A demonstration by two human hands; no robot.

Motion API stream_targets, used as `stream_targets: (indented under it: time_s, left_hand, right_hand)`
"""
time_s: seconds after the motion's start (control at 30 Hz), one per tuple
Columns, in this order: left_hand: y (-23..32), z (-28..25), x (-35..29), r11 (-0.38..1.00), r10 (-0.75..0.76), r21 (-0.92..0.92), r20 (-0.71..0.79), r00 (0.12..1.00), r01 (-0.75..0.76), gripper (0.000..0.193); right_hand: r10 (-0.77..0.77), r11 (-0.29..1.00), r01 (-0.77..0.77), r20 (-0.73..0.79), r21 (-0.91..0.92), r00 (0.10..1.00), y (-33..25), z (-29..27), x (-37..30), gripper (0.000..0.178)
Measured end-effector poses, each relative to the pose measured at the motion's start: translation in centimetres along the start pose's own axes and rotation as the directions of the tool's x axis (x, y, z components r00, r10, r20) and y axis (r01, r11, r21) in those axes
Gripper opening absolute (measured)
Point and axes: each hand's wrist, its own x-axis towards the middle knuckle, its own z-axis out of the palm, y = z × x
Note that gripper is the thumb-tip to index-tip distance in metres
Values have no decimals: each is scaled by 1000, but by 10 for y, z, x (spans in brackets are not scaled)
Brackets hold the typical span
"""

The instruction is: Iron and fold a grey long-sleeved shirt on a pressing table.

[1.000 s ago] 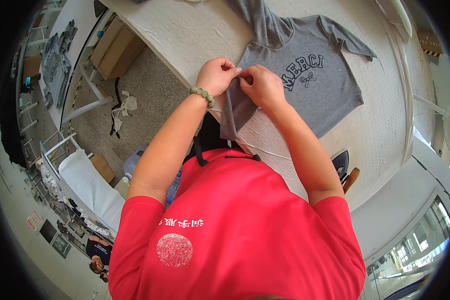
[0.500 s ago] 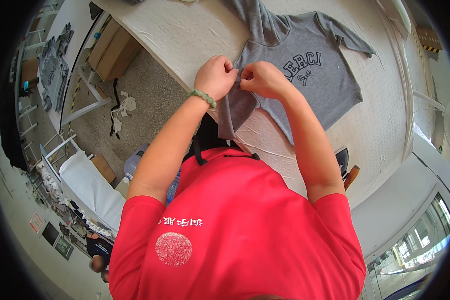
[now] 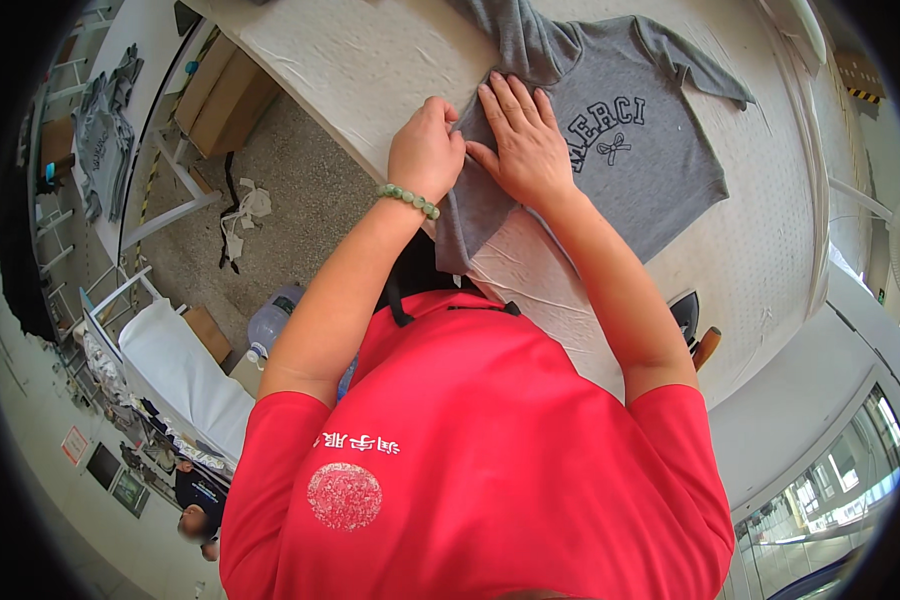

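Note:
A grey hooded sweatshirt [image 3: 660, 150] with dark lettering and a bow on its chest lies spread on the pale padded table [image 3: 370, 60]. Flat on its shoulder, beside the hood, rests my right hand [image 3: 530, 145], fingers stretched out and apart. My left hand [image 3: 428, 150], with a green bead bracelet at the wrist, is closed on the sweatshirt's edge near the table's side. Its fingertips are partly hidden. Below both hands, one sleeve hangs toward my body at the table edge.
An iron [image 3: 684, 312] with a wooden handle stands at the table's near right. Left are a cardboard box [image 3: 232, 100], a water bottle [image 3: 272, 322] and white scraps [image 3: 254, 203] on the floor. More grey garments [image 3: 110, 140] lie on another table; a person [image 3: 200, 500] is beyond.
My right hand has gone from pinching the fabric to lying flat on it, fingers spread. The left hand stays closed at the edge, shifted slightly.

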Motion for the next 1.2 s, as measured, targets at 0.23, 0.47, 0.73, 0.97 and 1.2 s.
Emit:
stream_targets:
  time_s: [0.23, 0.47, 0.73, 0.97, 1.2]
  left_hand:
    - [-18, 9, -101, 994, 21, -101, -104, 994, -31, 29]
    - [-53, -62, -110, 993, -114, -27, 111, 987, 118, 23]
    - [-17, 1, 1, 953, -134, -255, 133, 982, 165, 30]
    - [-21, -3, 10, 977, -42, -200, 172, 984, 77, 23]
    - [-11, -13, 4, 980, 145, 138, 13, 989, -145, 18]
  right_hand:
    - [-58, 997, 58, 5, -43, 998, 8, 8, 0, 78]
    - [-34, 997, 34, 5, -65, 999, 10, 7, -5, 76]
    - [-64, 995, 64, -6, -75, 998, 7, 9, -3, 73]
    - [-57, 997, 57, -2, -56, 998, 10, 5, -11, 65]
    - [-127, 992, 127, 17, 4, 992, 7, -20, -122, 48]
